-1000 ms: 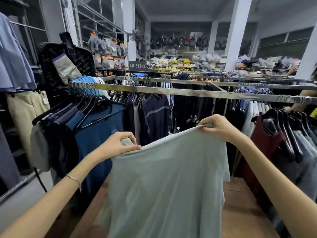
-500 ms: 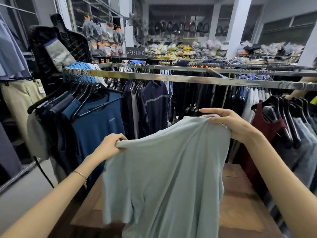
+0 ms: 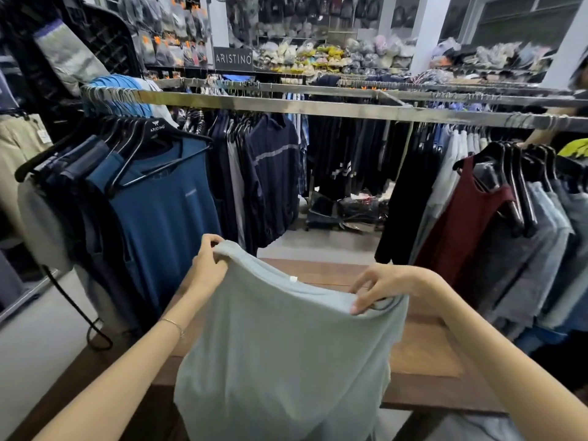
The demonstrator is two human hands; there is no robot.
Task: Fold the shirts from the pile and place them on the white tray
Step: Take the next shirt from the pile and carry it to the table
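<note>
The pale grey-green T-shirt (image 3: 286,361) is held spread by its top edge at the lower centre of the frame, hanging in front of and over the wooden table (image 3: 423,354). The cloth at one shoulder is pinched by the curled fingers of the left hand (image 3: 208,265), and the other end of the top edge is gripped between thumb and bent fingers of the right hand (image 3: 381,288). Compared with a second ago, the shirt is brought well down from the level of the steel clothes rail (image 3: 318,108). The right hand, then the higher of the two, is now the lower, so the top edge is sloped down to the right. The neckline is now turned into view, with a small white label (image 3: 292,278) showing, and more of the table top is exposed behind it. From this it is judged that the shaking-out is finished and the shirt is being lowered for laying flat, with no fold yet made. Neither the pile nor the white tray is seen in this view, so placement is judged to be some steps off.
</note>
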